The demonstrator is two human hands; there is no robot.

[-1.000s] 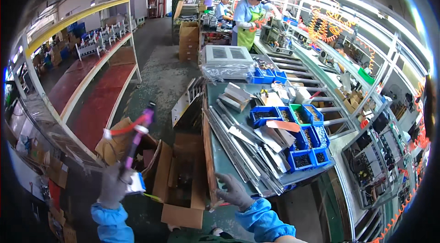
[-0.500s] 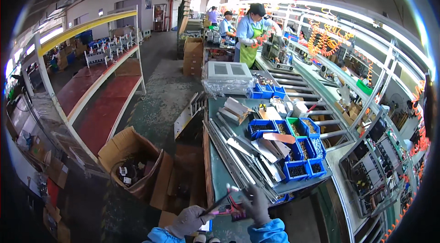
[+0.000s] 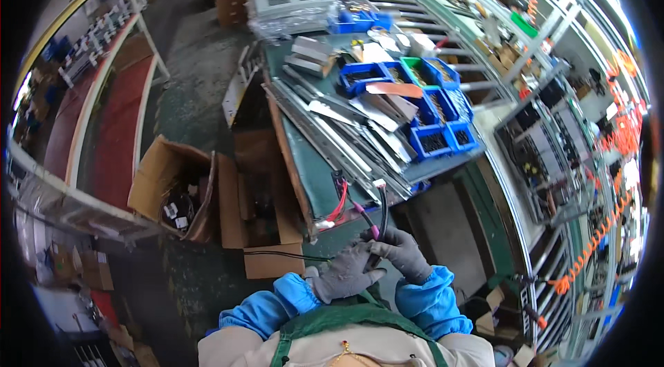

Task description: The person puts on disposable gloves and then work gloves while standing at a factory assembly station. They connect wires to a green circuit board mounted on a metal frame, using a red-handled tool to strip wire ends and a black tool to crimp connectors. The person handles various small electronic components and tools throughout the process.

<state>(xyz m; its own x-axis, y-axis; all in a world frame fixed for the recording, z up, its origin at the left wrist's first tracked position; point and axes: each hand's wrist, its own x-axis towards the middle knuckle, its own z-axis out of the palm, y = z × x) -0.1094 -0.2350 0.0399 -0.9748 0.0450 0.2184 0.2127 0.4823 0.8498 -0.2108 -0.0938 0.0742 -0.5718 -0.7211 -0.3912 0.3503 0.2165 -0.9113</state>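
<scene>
In front of my body, both gloved hands are closed on a wire harness (image 3: 371, 223). My right hand (image 3: 401, 253), in a grey glove, grips its dark cable. Against it, my left hand (image 3: 340, 273) has its fingers round the same bundle, which they partly hide. The harness's upper end spreads above the hands: a black lead with a white plug, red wires and a pink-purple sleeve reach over the bench's front edge. A thin black wire (image 3: 290, 254) trails out leftward beside my left hand.
A green-topped bench (image 3: 304, 149) carries metal strips (image 3: 339, 133) and blue parts bins (image 3: 433, 144). Open cardboard boxes (image 3: 232, 208) stand on the floor to its left. A rack with red shelves (image 3: 121, 114) is farther left. Roller conveyor and machinery (image 3: 546, 152) flank the right.
My view has tipped downward. The hands have come together closer to my body, and the harness now points up and away, its red wires and white plug showing.
</scene>
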